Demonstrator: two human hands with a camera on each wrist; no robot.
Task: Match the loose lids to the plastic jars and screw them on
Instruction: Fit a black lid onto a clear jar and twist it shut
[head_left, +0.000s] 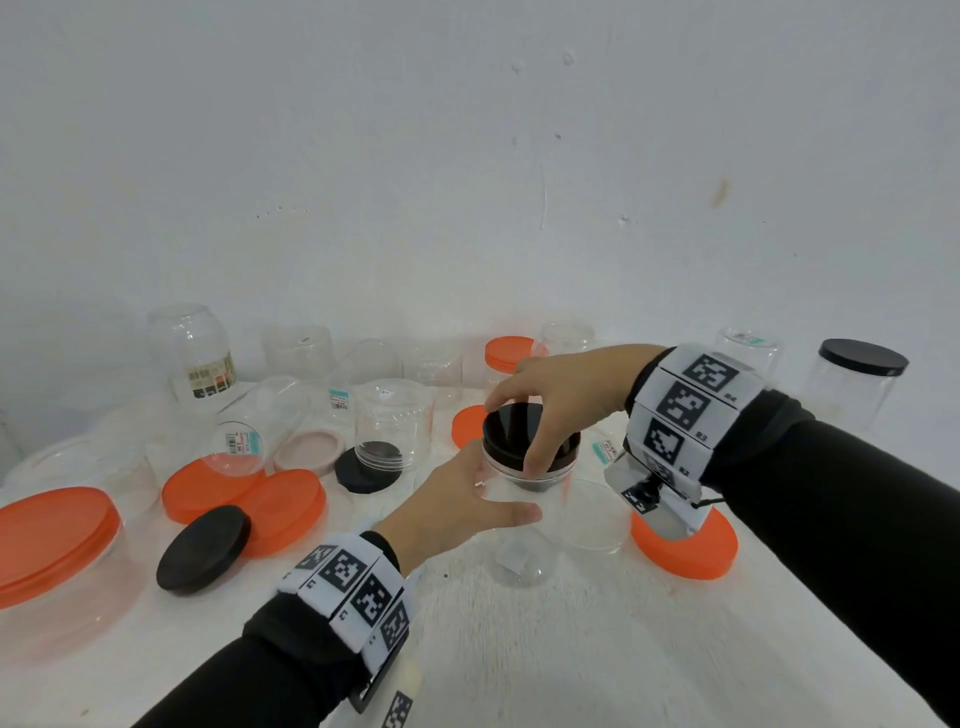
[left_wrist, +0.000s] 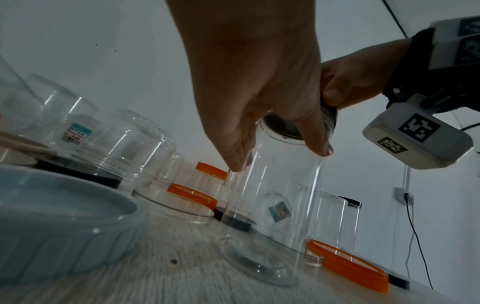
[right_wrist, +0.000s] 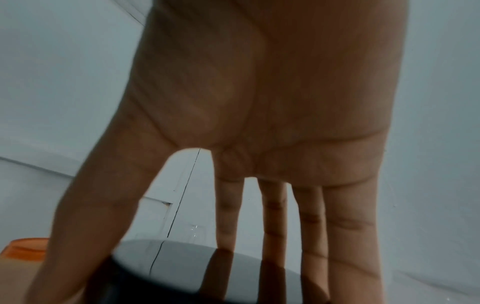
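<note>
Black lid (head_left: 530, 434) sits on the mouth of a clear jar (head_left: 524, 525) that stands upright on the white desk (head_left: 571, 649), near its middle. Lid looks slightly tilted in the head view; whether its thread has caught cannot be told.

Right hand (head_left: 558, 395) comes from above, wrist arched, fingers (right_wrist: 272, 226) spread straight down over the lid's rim and thumb on the near side, gripping the lid. Black sleeve and white marker band run back to the right.

Left hand (head_left: 457, 512) wraps the jar's upper wall just below the lid, thumb across the near face, the other fingers round the far side. In the left wrist view that hand (left_wrist: 257, 86) hangs palm down on the jar (left_wrist: 275, 195), fingertips on the clear wall.

Just right of the jar an orange lid (head_left: 685, 545) lies flat, partly under the right wrist camera. To the left lie a second black lid (head_left: 203, 548), two overlapping orange lids (head_left: 244, 499) and a pink lid (head_left: 309, 451). Large shallow tub with orange lid (head_left: 57, 535) sits at the left edge. Several clear jars (head_left: 395, 421) stand mouth down toward the wall; one capped black jar (head_left: 857, 384) stands far right.
</note>
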